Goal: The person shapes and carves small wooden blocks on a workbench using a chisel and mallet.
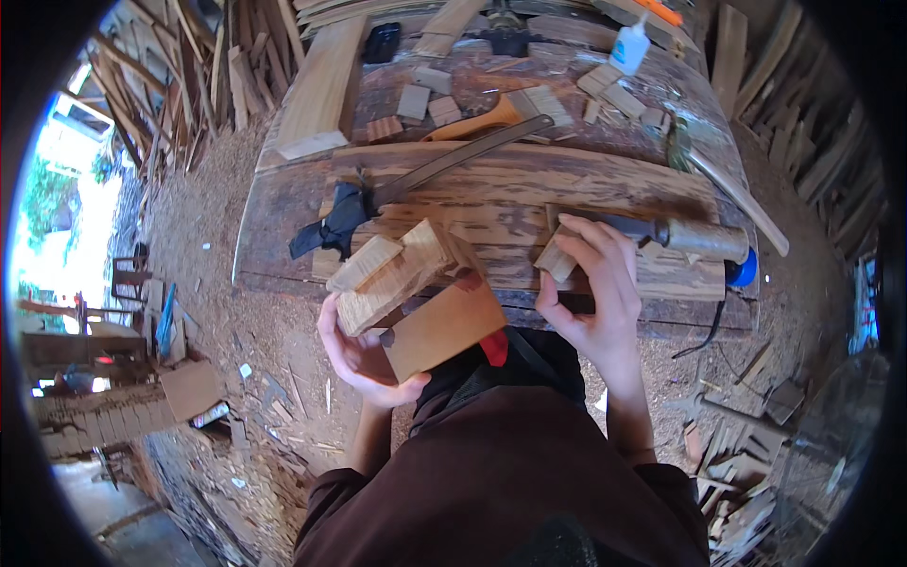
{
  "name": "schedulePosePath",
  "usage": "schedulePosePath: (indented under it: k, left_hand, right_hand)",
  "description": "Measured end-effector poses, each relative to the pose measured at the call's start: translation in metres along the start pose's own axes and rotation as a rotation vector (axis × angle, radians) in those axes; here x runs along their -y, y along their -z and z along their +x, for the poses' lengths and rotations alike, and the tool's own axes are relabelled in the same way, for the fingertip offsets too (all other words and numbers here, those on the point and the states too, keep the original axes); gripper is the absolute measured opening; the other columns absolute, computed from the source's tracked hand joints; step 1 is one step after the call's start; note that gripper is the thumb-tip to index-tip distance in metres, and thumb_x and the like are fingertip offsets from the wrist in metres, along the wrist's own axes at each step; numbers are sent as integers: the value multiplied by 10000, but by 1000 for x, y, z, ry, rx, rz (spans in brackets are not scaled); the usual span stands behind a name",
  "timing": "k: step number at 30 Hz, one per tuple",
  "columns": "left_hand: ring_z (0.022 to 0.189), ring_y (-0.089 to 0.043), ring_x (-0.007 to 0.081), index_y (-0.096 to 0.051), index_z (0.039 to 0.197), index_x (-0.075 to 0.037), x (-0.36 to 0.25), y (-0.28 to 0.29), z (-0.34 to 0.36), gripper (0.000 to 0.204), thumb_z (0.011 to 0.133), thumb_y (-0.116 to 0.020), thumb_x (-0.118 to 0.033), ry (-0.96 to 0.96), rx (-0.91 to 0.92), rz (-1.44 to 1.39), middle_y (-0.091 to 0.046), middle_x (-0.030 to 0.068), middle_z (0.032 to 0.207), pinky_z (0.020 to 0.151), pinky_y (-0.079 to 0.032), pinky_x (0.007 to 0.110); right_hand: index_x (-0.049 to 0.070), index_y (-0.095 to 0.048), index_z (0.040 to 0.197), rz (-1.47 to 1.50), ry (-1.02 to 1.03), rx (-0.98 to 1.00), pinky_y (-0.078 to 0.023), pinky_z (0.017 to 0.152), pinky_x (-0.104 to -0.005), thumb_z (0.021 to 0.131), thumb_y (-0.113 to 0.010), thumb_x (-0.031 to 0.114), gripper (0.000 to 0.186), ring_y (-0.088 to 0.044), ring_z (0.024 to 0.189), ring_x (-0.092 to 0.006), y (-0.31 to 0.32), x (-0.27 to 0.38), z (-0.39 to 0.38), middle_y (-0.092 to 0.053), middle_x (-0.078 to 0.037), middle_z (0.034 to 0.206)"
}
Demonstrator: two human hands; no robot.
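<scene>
My left hand (354,364) is wrapped round a chunky wooden piece (449,326). This piece has a smooth tan face towards me and rough, pale blocks on its far side. Between the fingers and thumb of my right hand (605,288) is a small wood block (559,263), held at the near part of a long grained board (501,213). Just right of that hand lies a tool with a dark blade and a round wooden handle (704,239), pointing left. A bar clamp (463,161) with a black-wrapped end rests on the board beyond my left hand.
The worn workbench (260,222) carries a brush (543,106), a white glue bottle (629,47), several small wood blocks (413,101), a thick plank (316,85) and a pale-handled tool (742,198). A blue object (743,269) sits by the right edge. Wood scraps (737,472) litter the floor.
</scene>
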State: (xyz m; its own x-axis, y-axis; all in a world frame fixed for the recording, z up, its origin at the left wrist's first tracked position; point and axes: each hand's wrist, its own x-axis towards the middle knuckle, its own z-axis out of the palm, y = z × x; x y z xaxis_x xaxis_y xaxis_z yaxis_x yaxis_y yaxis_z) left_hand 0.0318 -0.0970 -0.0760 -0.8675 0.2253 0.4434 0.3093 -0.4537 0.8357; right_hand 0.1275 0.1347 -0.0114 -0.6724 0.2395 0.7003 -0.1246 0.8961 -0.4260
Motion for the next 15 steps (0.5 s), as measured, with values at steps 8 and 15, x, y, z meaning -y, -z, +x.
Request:
schedulePosePath:
  k: [8,15]
  left_hand:
    - [1276,-402,364,86,1481,-51,43,14,-11,1328,635,-801,-564,-369,-10,469,-242,230,1419,1047,-372,495]
    - [1307,-351,339,-3,1468,-70,27,-4,81,1154,703,-845,-266,-439,148,546,-249,218,1420,1053,-349,488]
  right_hand:
    - [-2,-603,1031,-247,163,-285,-459,885,-425,681,-771,91,399,-580,986,-342,33,-37,-15,-618,-199,1147]
    - [14,-543,988,-312,424,-74,-475,835,-399,729,-771,174,380,-555,961,-330,35,-58,-14,-595,-241,1176]
